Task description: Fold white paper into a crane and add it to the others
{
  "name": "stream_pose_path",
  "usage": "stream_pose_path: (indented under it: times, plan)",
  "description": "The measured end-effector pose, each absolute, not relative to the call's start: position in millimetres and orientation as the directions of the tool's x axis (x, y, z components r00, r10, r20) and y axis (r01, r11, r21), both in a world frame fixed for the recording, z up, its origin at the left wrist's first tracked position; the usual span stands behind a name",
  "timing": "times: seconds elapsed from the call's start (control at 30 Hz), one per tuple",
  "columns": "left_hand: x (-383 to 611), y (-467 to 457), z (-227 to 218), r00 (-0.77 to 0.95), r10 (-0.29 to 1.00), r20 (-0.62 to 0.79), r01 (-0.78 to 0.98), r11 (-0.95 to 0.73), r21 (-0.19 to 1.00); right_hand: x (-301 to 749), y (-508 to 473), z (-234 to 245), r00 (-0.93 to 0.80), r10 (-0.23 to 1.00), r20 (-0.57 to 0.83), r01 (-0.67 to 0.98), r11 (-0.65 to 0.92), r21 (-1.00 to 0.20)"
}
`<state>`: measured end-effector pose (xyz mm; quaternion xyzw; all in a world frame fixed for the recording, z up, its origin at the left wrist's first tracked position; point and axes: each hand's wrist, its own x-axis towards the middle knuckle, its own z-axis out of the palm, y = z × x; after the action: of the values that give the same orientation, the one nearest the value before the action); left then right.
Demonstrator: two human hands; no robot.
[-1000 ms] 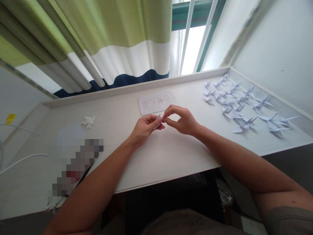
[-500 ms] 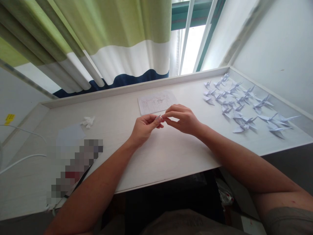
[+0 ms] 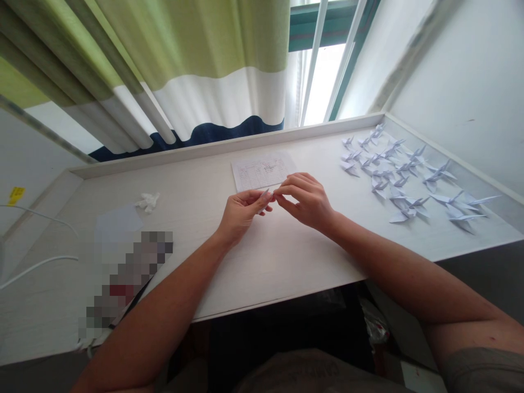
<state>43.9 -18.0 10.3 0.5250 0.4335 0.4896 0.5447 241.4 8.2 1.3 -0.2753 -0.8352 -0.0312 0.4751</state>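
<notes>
Lettering on our shirt point(image 3: 311, 371) is too blurred to read. Over the tabletop point(image 3: 262, 267), our left hand point(image 3: 240, 214) pinches a small folded paper point(image 3: 265, 193) between thumb and fingers, its pale tip poking up past that grip, the rest mostly hidden. Our right hand point(image 3: 307, 201) has its grip nearly closed on the paper's right end. Beyond lies a ruled sheet point(image 3: 257, 172), its writing too small to read. Paper cranes point(image 3: 409, 164) stand at right; a curtain point(image 3: 221, 49) hangs behind.
</notes>
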Motion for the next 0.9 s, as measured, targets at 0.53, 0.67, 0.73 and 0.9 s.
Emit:
stream_pose_path:
  times: [0.53, 0.67, 0.73, 0.9]
  plan:
    - [41.7, -17.8, 9.1, 0.139, 0.99, 0.018, -0.141, 0.002, 0.99, 231.1, 4.1, -1.1, -0.311, 0.449, 0.838, 0.467, 0.84, -0.277]
    - [41.6, -16.9, 8.0, 0.126, 0.992, 0.016, -0.16, 0.004, 0.987, 232.1, 5.6, -1.4, -0.335, 0.447, 0.83, 0.439, 0.853, -0.282]
    - [41.8, -16.5, 7.8, 0.115, 0.993, 0.018, -0.156, 0.0, 0.988, 232.1, 5.9, -1.9, -0.337, 0.441, 0.832, 0.433, 0.857, -0.279]
    - [42.4, -15.2, 6.1, 0.091, 0.996, 0.003, -0.181, 0.013, 0.983, 230.4, 5.2, -2.8, -0.313, 0.437, 0.843, 0.431, 0.857, -0.284]
